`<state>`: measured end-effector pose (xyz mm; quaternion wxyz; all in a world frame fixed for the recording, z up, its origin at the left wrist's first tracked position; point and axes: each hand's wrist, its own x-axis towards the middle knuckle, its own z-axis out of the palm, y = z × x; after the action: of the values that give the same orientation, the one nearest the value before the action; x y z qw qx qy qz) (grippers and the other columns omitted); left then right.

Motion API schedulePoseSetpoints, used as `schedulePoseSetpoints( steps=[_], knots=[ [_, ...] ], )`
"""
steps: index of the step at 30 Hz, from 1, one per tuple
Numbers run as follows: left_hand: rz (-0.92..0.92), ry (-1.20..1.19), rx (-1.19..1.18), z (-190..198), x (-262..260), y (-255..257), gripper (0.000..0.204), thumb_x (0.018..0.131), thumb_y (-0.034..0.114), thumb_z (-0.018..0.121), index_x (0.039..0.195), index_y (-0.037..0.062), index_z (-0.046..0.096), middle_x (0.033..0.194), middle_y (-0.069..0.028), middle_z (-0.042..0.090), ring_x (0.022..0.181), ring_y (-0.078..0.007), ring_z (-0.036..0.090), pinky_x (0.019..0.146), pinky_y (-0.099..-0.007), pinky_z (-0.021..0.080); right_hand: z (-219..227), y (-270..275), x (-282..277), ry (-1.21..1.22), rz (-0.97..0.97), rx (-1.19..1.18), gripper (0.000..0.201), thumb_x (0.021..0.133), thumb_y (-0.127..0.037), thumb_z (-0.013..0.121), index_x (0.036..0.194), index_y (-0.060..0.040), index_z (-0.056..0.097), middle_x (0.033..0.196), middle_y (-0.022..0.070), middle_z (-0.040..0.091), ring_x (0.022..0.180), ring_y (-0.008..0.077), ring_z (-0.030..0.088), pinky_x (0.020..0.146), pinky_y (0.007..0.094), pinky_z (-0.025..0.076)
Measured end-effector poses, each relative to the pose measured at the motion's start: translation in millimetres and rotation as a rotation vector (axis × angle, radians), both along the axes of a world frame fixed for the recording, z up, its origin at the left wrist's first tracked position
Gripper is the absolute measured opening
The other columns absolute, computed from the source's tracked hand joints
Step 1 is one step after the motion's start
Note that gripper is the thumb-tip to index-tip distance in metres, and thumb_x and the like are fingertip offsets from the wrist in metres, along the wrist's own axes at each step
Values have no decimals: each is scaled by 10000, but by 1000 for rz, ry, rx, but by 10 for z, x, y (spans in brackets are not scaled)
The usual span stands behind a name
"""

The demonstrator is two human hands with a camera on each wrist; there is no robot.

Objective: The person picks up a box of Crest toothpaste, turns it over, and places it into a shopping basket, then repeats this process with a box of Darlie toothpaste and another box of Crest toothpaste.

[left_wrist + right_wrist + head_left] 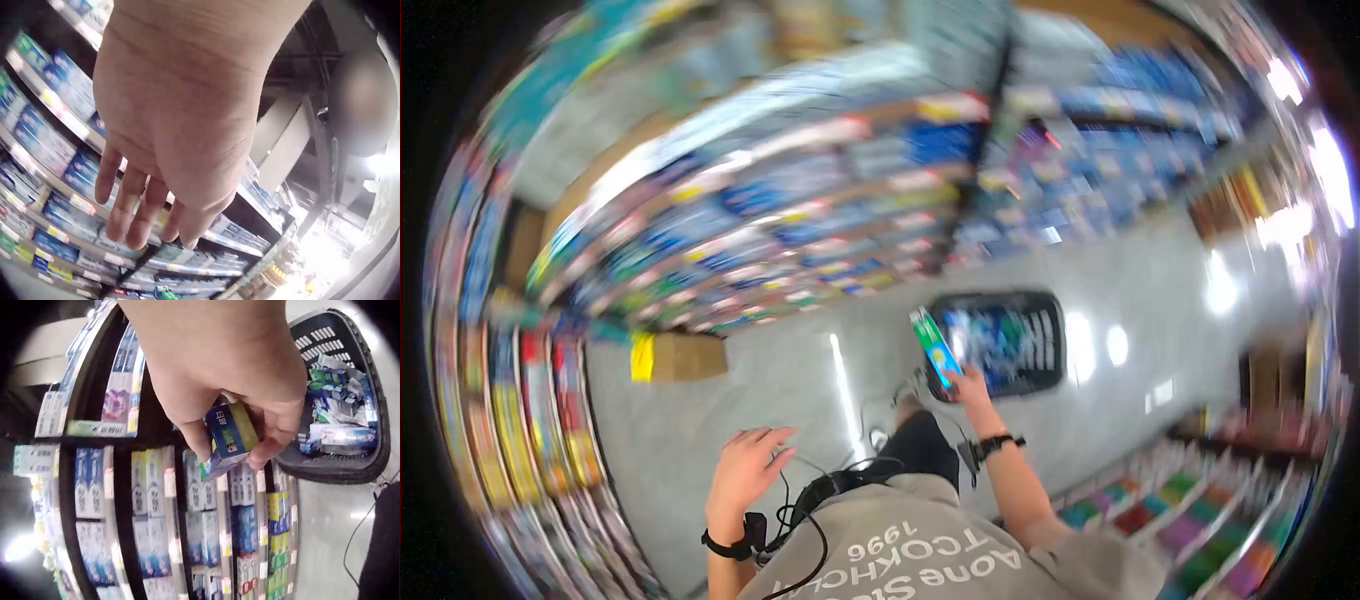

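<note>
My right hand (970, 386) grips a long, narrow toothpaste box (935, 345) by its near end, in front of my body. In the right wrist view the box's blue and green end (232, 434) shows between thumb and fingers. Beside it, on the floor, stands a black shopping basket (1055, 330) holding many small blue, green and white packages (344, 403). The left hand (745, 468) is held in the air at the left of my body, fingers loosely extended and nothing in it. Its palm and fingers also show in the left wrist view.
Long shelves of boxed goods (800, 215) run across the front, blurred in the head view. A cardboard box (688, 357) with a yellow side sits on the grey floor at left. More racks stand at left (530, 410) and lower right (1190, 505). Cables hang at my waist.
</note>
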<state>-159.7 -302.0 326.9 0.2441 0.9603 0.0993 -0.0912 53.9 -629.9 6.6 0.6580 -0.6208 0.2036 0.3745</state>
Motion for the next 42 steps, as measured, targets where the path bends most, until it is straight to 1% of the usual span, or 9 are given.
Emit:
schedulePoseSetpoints(
  steps=[4, 9, 14, 20, 23, 28, 32, 38, 42],
  knots=[
    [268, -112, 25, 222, -977, 261, 333, 894, 254, 757, 1186, 107, 695, 1020, -91, 727, 968, -311, 686, 863, -416, 527, 494, 897, -183, -165, 440, -16, 413, 821, -206, 848, 1122, -14, 638, 870, 56, 689, 652, 148, 657, 557, 282, 509],
    [422, -281, 127, 427, -1762, 318, 544, 816, 263, 819, 1306, 128, 627, 1354, -140, 608, 1157, -355, 625, 992, -454, 496, 1989, 1836, -714, -398, 991, 72, 332, 848, -245, 819, 1052, -21, 685, 889, 37, 686, 726, 114, 634, 615, 260, 486],
    [462, -386, 221, 528, -1980, 287, 723, 689, 179, 897, 1344, 132, 594, 1573, -177, 414, 1323, -397, 528, 1080, -499, 440, 2897, 2175, -1108, -405, 1159, 429, 326, 858, -233, 809, 1078, -27, 686, 892, 27, 680, 771, 116, 623, 677, 266, 490],
    [421, -610, -52, 328, -2205, 490, 581, 689, 74, 846, 1227, 120, 629, 1350, -154, 640, 1199, -372, 625, 1004, -439, 495, 3162, 2100, -1335, -269, 1234, 606, 344, 923, -229, 754, 1185, -32, 649, 970, 28, 685, 805, 114, 644, 681, 259, 496],
    [395, -564, -125, 418, -2198, 494, 565, 725, 171, 880, 1234, 112, 643, 1231, -101, 707, 1112, -335, 666, 959, -417, 506, 3239, 1967, -1423, -236, 1146, 571, 388, 984, -261, 692, 1298, -53, 596, 1039, 42, 685, 836, 125, 664, 690, 254, 511],
    [372, -542, -200, 321, -2203, 424, 603, 731, 237, 912, 1257, 111, 646, 1192, -114, 719, 1065, -352, 676, 930, -424, 522, 3250, 1673, -1539, -272, 1041, 506, 489, 1039, -322, 605, 1432, -58, 480, 1069, 80, 676, 878, 150, 672, 711, 271, 531],
    [350, -519, -339, 189, -2190, 414, 644, 717, 247, 926, 1275, 107, 638, 1183, -125, 720, 1051, -355, 683, 929, -430, 531, 3196, 1466, -1575, -310, 1056, 605, 590, 995, -350, 674, 1448, -44, 451, 1082, 86, 674, 917, 153, 667, 728, 273, 534],
    [315, -588, -430, 113, -2011, 413, 588, 711, 145, 922, 1228, 77, 650, 1129, -117, 725, 1029, -295, 707, 903, -383, 543, 3412, 1245, -1664, -352, 1021, 567, 704, 916, -256, 784, 1479, -62, 408, 1150, 79, 658, 966, 157, 664, 773, 274, 533],
    [283, -638, -472, 71, -1975, 423, 556, 707, 97, 908, 1198, 72, 649, 1073, -88, 724, 947, -257, 706, 839, -352, 543, 3430, 1158, -1827, -339, 977, 553, 706, 897, -128, 791, 1488, -77, 408, 1247, 66, 622, 1022, 160, 661, 888, 313, 534]
  ],
)
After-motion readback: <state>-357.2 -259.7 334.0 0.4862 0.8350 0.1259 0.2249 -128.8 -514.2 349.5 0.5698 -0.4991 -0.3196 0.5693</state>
